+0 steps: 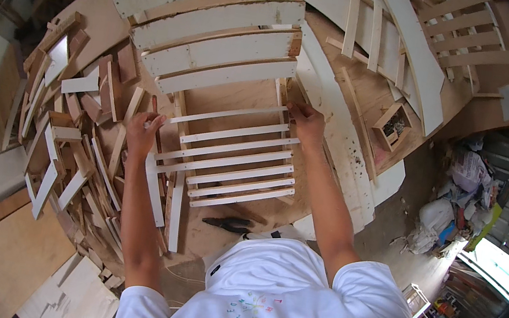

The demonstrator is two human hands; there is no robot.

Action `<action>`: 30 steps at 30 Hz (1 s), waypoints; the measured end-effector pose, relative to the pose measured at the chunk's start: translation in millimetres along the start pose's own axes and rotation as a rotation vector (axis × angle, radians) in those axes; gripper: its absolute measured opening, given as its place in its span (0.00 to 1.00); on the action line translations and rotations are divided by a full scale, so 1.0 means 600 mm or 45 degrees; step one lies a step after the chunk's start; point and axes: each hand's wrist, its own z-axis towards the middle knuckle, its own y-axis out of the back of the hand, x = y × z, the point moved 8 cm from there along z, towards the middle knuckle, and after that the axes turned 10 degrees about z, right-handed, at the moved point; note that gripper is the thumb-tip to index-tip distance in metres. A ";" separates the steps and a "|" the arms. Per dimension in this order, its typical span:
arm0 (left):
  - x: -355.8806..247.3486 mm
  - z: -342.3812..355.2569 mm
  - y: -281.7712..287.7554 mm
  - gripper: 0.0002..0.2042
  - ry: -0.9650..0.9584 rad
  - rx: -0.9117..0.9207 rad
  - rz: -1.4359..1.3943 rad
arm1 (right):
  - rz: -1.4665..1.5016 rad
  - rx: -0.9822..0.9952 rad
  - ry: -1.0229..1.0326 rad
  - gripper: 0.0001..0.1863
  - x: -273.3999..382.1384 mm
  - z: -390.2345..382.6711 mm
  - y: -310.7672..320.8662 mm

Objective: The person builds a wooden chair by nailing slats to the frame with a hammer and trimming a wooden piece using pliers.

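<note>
Bare hands are working wood here: the left hand (pixel 142 131) and right hand (pixel 306 122) are resting on a slatted frame (pixel 228 158) of thin strips, painted white on top and looking matt, raw pale wood showing at the side rails. Above the frame, wider boards (pixel 222 27) are wearing the same chalky white coat. The bench (pixel 237 100) beneath is showing bare brown plywood, dull and unvarnished. Left of the frame, offcuts (pixel 76 151) are lying rough-edged, some painted, some raw.
</note>
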 end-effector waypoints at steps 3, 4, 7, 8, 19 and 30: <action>-0.030 -0.036 0.021 0.30 -0.031 -0.503 0.339 | -0.098 -0.082 0.051 0.17 0.022 -0.011 0.007; -0.055 -0.062 0.030 0.35 -0.012 -0.720 0.507 | -0.155 -0.101 0.072 0.17 0.038 -0.019 0.009; -0.022 -0.103 0.000 0.48 0.583 -0.678 0.092 | -0.186 -0.088 0.147 0.16 0.029 -0.008 0.009; -0.005 -0.098 -0.020 0.55 0.639 -0.586 -0.366 | -0.173 -0.079 0.167 0.15 0.016 -0.003 0.013; 0.047 -0.072 -0.074 0.21 0.979 0.054 -1.084 | -0.150 0.016 0.176 0.18 0.010 0.014 0.008; 0.056 -0.088 -0.079 0.21 0.971 0.095 -0.994 | -0.073 0.112 0.069 0.18 0.007 0.022 0.009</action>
